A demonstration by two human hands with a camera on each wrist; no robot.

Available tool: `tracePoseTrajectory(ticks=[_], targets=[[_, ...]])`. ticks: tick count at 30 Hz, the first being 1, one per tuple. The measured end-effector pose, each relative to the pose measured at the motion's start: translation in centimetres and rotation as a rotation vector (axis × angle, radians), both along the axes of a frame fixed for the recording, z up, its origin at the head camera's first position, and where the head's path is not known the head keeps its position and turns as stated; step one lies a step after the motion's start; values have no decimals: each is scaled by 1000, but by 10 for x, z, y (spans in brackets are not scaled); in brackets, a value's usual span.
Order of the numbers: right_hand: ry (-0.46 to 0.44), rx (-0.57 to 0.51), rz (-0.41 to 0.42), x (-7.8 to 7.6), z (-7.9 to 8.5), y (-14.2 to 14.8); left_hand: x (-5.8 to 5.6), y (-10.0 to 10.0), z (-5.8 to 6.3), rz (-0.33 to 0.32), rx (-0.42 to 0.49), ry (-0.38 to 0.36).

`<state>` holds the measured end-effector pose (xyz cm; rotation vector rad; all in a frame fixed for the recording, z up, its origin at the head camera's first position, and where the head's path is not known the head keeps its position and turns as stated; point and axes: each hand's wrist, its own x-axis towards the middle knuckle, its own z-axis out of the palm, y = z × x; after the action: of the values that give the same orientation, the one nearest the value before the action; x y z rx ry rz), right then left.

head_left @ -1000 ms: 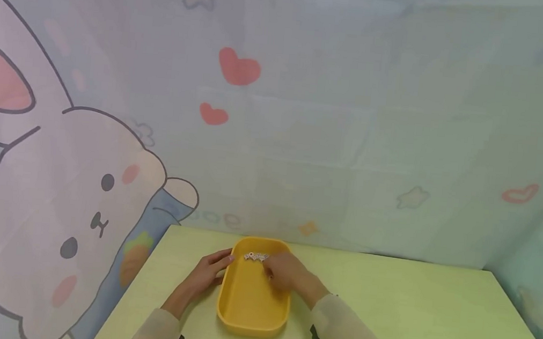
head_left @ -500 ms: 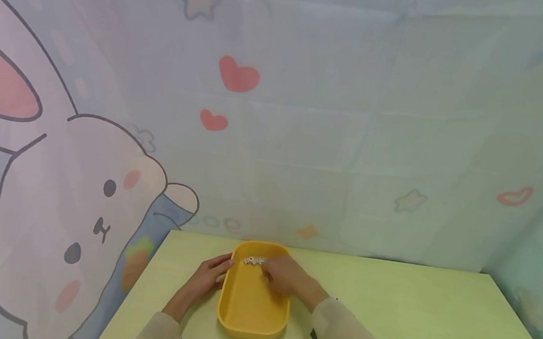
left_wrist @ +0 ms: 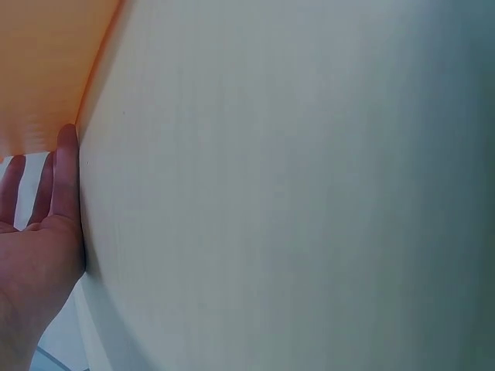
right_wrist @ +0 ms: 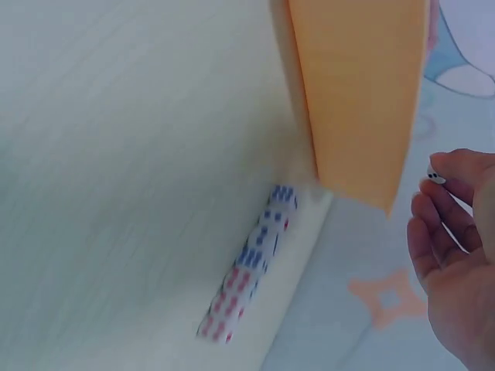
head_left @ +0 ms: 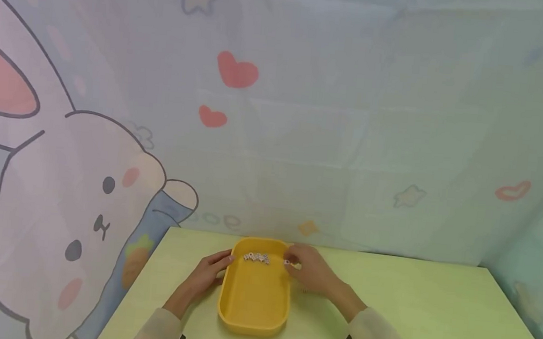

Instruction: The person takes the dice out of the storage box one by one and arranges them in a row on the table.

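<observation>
Clock faces centred on the tray in the head view, 12 = far side, unless noted. Main thing: the die, at 1-2 o'clock by the rim; can't tell if it's over the wall or just outside it. Looks like hard plastic: light, stiff, smooth enough to skid or pop out of a sloppy pinch, unlikely to break. Best hold is thumb and fingertip on two opposite flat faces, away from corners.

Hands: right hand has the die pinched at the fingertips, other fingers loosely bent. Left hand is at 9-10, fingers straight against the outer wall, not wrapped round it.

Tray: yellow, looks light and rigid, would probably slide if bumped; steady it by rim or side wall. Pile of dice sits inside at 12, close to the far wall, so fingertips have to come in from above.

Row of dice starts near the tray corner and runs toward 7 in the right wrist view, along the counter edge; easy to nudge out of line. Right hand mostly blocks it from the head camera.

Counter: far edge tight behind the tray at 12, backdrop right past it. Widest room at 3-4, less at 9
</observation>
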<state>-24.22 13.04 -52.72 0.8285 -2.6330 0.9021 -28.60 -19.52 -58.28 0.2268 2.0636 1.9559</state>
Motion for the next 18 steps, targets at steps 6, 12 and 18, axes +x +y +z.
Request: tracePoseTrajectory(ticks=[6, 12, 18], targets=[[-47, -112, -21, 21, 0, 52, -1, -2, 4, -7, -9, -1], [-89, -102, -75, 33, -23, 95, -2, -4, 4, 4, -4, 8], [-110, -63, -137, 40, -47, 123, -2, -4, 1, 2, -7, -5]])
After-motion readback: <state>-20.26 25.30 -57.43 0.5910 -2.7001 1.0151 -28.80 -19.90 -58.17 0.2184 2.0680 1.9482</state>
